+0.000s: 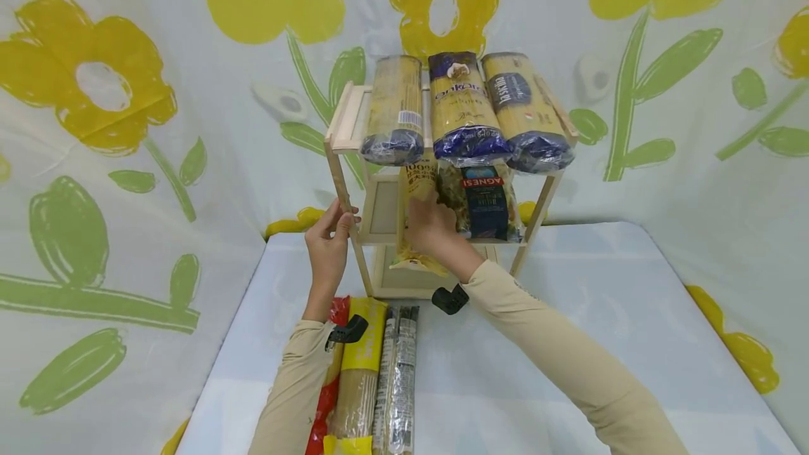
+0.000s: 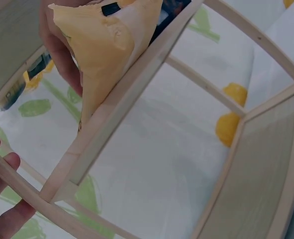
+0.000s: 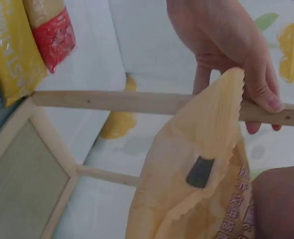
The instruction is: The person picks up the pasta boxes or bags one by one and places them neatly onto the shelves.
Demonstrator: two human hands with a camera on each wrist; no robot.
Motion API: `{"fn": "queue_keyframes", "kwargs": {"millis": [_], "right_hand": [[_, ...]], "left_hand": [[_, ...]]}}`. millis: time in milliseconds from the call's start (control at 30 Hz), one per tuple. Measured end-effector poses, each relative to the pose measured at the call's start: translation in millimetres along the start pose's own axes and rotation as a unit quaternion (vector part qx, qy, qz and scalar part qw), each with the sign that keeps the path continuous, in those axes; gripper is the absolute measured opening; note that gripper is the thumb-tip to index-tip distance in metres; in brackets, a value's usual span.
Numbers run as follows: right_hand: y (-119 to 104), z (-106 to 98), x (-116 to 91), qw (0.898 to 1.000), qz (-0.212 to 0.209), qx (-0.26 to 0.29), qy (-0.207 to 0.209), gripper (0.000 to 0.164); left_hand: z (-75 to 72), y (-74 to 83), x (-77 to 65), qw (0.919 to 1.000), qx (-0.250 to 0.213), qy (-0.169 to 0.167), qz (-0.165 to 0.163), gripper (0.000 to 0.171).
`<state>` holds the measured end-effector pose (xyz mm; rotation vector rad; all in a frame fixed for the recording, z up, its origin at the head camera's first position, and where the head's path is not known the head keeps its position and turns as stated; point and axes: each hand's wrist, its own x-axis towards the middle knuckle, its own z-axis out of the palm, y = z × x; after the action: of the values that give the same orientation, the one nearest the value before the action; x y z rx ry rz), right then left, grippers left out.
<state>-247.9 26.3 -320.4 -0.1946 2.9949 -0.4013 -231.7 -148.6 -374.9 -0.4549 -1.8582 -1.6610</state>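
On the left, my left hand point(image 1: 329, 241) grips the front left post point(image 1: 338, 174) of a wooden shelf rack, fingers and thumb around it. My right hand point(image 1: 432, 229) holds a yellow pasta bag point(image 1: 418, 173) on the middle shelf, its crimped end toward me. In the right wrist view the bag's end point(image 3: 187, 154) overlaps the post beside the left hand point(image 3: 221, 40). From the left wrist view, the right hand's fingers point(image 2: 62, 59) show along the bag's side. An Agnesi pasta bag point(image 1: 483, 195) lies just right of it on the same shelf.
Three spaghetti packs, a plain-label one point(image 1: 393, 111), an Ankara one point(image 1: 466, 107) and a dark-labelled one point(image 1: 527, 111), lie on the top shelf. Before the rack, a red pack point(image 1: 325, 399), a yellow pack point(image 1: 355, 385) and silvery packs point(image 1: 398, 378) lie on the table point(image 1: 505, 371).
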Motion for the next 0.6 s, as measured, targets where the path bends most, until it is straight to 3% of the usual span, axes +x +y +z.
{"fn": "queue_keyframes", "kwargs": {"millis": [167, 300, 400, 600], "right_hand": [[2, 4, -13, 0.999, -0.014, 0.019, -0.023, 0.025], [5, 5, -30, 0.998, -0.055, 0.019, -0.035, 0.061], [6, 8, -42, 0.995, -0.090, -0.001, -0.033, 0.074], [7, 15, -51, 0.994, -0.112, -0.006, 0.010, 0.072]], "left_hand": [[1.6, -0.6, -1.7, 1.0000, 0.001, -0.005, -0.003, 0.037], [1.2, -1.4, -2.1, 1.0000, 0.000, -0.003, -0.003, 0.036], [0.3, -2.2, -2.0, 1.0000, -0.001, -0.001, -0.003, 0.036], [0.7, -3.1, -0.5, 1.0000, -0.003, -0.003, 0.002, 0.035]]}}
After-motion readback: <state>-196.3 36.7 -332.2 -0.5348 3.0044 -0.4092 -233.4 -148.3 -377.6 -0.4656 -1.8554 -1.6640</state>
